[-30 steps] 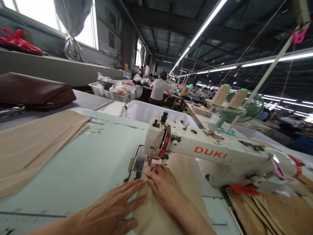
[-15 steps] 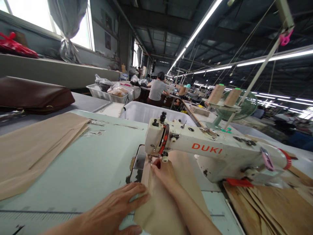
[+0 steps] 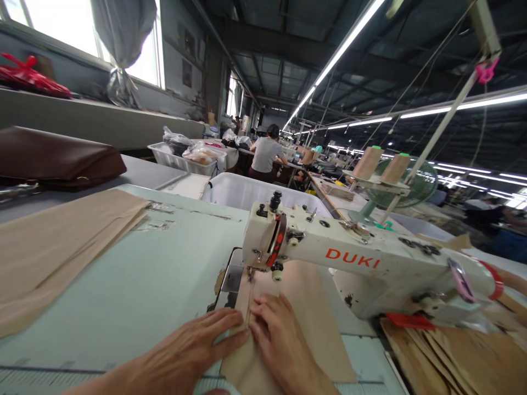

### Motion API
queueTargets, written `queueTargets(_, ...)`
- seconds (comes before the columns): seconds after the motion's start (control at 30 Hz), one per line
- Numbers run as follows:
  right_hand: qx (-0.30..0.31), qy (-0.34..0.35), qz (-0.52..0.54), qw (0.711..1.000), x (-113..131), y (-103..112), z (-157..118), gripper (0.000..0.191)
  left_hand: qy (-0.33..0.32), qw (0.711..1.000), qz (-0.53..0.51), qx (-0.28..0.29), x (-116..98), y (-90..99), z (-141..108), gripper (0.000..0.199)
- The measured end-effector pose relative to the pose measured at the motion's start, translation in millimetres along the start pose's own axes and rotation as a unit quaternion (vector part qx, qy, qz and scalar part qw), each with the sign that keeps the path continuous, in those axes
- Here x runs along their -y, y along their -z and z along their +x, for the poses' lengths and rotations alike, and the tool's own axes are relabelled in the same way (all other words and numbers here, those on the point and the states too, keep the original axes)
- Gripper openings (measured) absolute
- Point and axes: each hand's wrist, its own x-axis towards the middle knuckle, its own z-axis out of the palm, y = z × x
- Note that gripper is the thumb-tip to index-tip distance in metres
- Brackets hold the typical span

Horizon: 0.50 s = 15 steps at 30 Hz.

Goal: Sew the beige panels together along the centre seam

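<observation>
Both hands lie flat on the tan cloth (image 3: 296,323), w/ fingers spread and pressing down, not pinching. The left hand (image 3: 185,351) sits on the cloth's left edge, half on the tabletop (image 3: 135,291). The right hand (image 3: 280,345) is just beside it, on the other side of the seam line. The cloth lies at the near edge of the tabletop and runs under the needle of the machine (image 3: 349,258). To sew well, I think: keep the cloth flat & smooth, push it in slow and straight, keep both hands even, and keep fingertips well back from the needle.
</observation>
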Motion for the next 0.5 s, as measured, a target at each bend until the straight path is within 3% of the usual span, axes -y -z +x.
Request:
queueTargets(0.17,0.000,0.017,-0.038,0.999,-7,-3,10,0.031,0.001,1.000,-0.021,-0.005,6,9.4,14,0.069)
queueTargets(0.4,0.010,0.035,-0.086,0.996,-21,1,23,0.043,0.002,1.000,-0.022,0.016,28,1.4,28,0.076)
queueTargets(0.5,0.010,0.036,-0.105,0.994,-24,2,26,0.046,-0.006,0.999,-0.032,0.000,38,-1.7,34,0.078)
